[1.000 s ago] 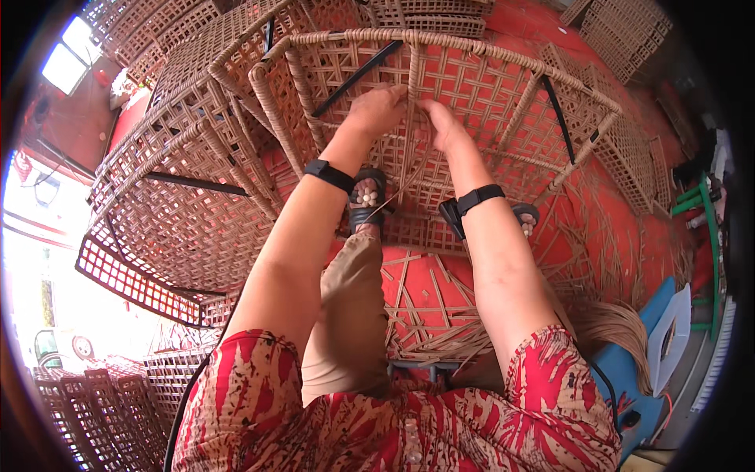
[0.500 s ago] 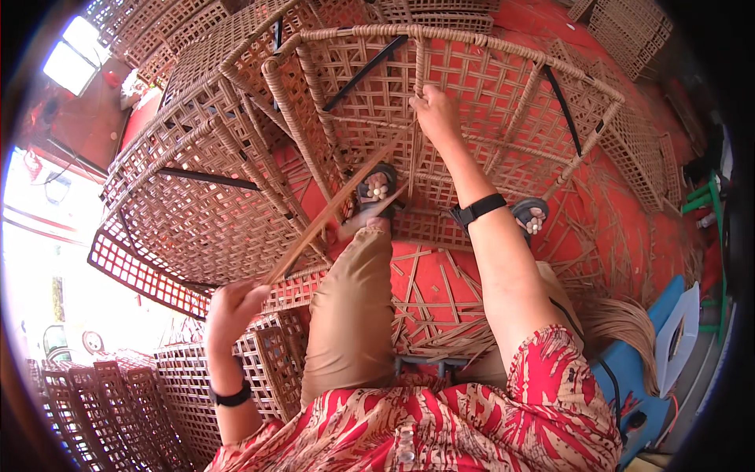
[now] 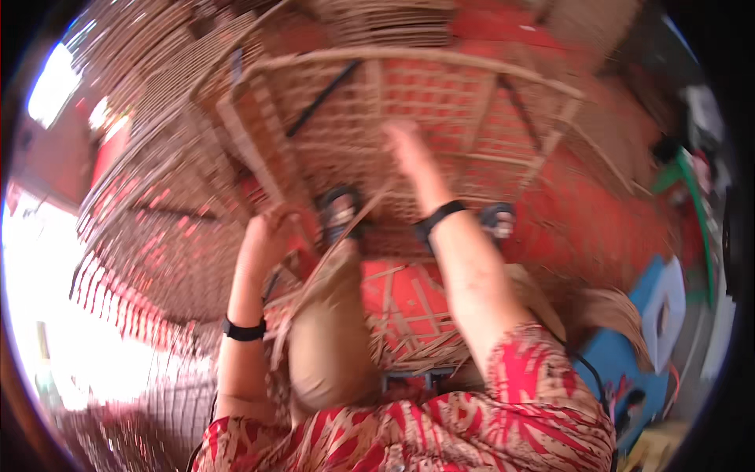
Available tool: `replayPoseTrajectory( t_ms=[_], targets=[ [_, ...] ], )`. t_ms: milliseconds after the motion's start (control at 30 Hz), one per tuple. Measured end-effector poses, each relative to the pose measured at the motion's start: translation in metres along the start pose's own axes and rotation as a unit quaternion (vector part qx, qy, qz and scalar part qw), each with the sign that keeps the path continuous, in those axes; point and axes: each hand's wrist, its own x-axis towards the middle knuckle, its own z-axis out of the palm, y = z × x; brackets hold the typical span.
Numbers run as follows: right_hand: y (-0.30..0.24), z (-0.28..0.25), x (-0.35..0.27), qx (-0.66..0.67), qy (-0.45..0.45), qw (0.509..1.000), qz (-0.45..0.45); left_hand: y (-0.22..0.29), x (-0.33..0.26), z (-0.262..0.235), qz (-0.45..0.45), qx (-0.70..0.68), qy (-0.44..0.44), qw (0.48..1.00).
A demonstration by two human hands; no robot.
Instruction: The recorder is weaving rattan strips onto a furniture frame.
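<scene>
The picture is smeared by motion. A woven wicker panel with a wrapped rim [image 3: 440,55] stands before me, with dark bars across its corners. My right hand [image 3: 407,145] is at the panel's upright, its fingers too blurred to read. A long, thin cane strip [image 3: 340,242] slants from below that hand, past my left foot, to my left knee. My left hand [image 3: 270,230] is beside the panel's left side piece [image 3: 255,149], fingers curled together. Whether the strip or anything else is in them is hidden by the blur.
Another woven wicker frame [image 3: 157,244] leans at the left, with more wicker pieces [image 3: 393,20] stacked at the back. Cut strips [image 3: 409,303] litter the red floor between my feet. At right are a cane bundle [image 3: 617,318], a blue object [image 3: 605,362] and a green frame [image 3: 698,204].
My left hand has come up and inward from the lower left. The cane strip now hangs lower, across my left knee. The whole view has shifted, and my right hand remains near the upright.
</scene>
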Motion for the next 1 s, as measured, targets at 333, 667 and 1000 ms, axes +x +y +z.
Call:
replayPoseTrajectory(
  t_ms=[333, 667, 1000],
  targets=[
    [0.006, 0.005, 0.021, 0.206, 0.051, 0.964, 0.161, 0.038, 0.251, 0.105, 0.064, -0.385, -0.038, 0.92],
    [0.008, 0.006, 0.027, 0.119, 0.092, 0.971, 0.187, 0.015, 0.26, 0.101, 0.157, 0.022, -0.064, 0.985],
    [0.021, 0.013, 0.039, -0.143, 0.138, 0.979, 0.042, 0.056, 0.226, 0.093, 0.183, 0.078, -0.019, 0.98]
  ],
)
